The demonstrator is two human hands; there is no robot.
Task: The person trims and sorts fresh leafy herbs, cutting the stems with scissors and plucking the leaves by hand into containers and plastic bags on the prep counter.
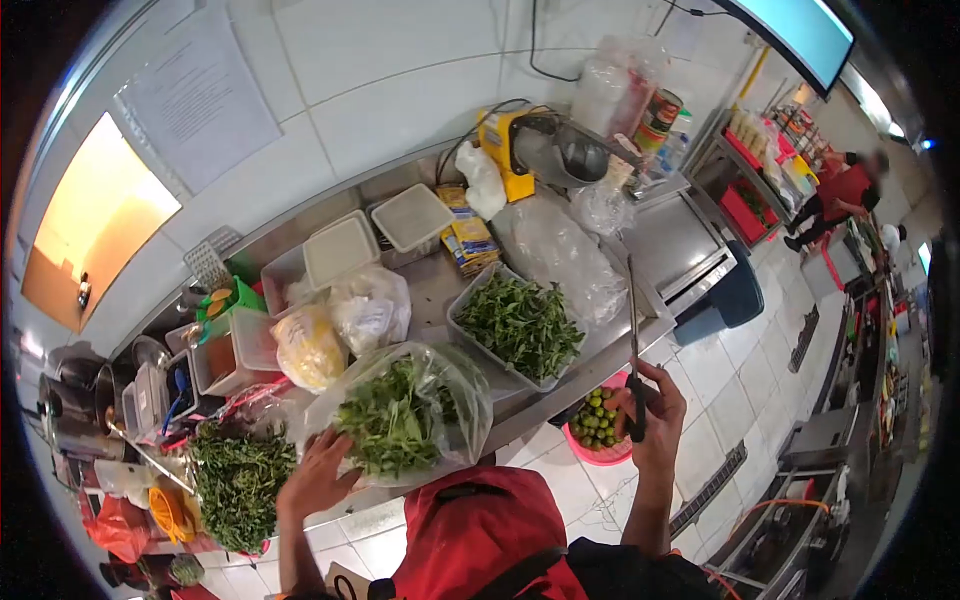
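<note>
My right hand (658,412) is closed around the black handle of a long knife (634,315), its blade pointing up and away from me, over the counter's right edge. My left hand (318,472) rests with fingers spread at the left side of a clear plastic bag (466,388) full of green leaves (392,425). Just beyond the bag, a clear square container (462,335) is heaped with herb leaves (520,328). Left of my left hand lies a large pile of leafy stems (240,480).
A pink basket of small green fruits (597,425) stands below the counter, near my right hand. Lidded tubs (340,248), bagged food (370,308) and a yellow machine (515,150) line the wall. Another person (845,195) stands far right. Bare steel (430,290) shows mid-counter.
</note>
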